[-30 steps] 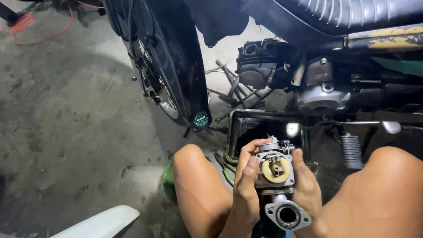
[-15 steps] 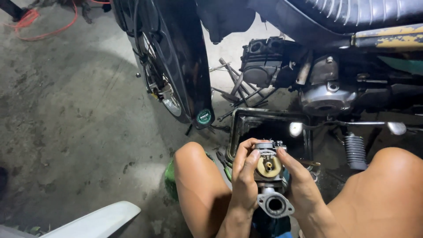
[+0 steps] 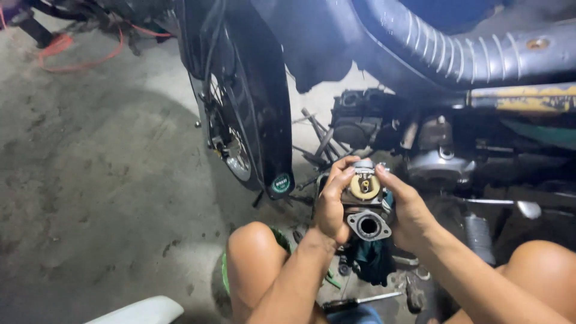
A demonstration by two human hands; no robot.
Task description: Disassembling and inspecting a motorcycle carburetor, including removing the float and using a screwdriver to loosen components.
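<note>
Both hands hold a small metal carburettor between the knees, above the floor and just near of the motorcycle engine. Compared with 1 second ago, the part sits higher and farther from the body, lifted toward the engine, and its round flanged port with 2 bolt ears faces the camera lower on the body, with the brass-coloured disc above it; the grip has also shifted, from fingers wrapping the sides to fingertips meeting at the top end. The left hand is curled closed around the left side of the carburettor, thumb and forefinger pinching at the top. The right hand is closed on the right side, forefinger reaching over the top fitting. Judged from this, the work is at an inspection or adjustment of the top fitting, not yet at mounting. Around the work: the black front mudguard and spoked wheel stand at far left of the hands, with a round green sticker at the mudguard's lower tip. A ribbed dark seat spans the far right. A screwdriver lies on the floor near the knees, beside a dark rag under the hands. An orange cable lies at far left on the concrete floor. The mudguard, loose rods behind the hands and the exhaust crowd the path to the engine
</note>
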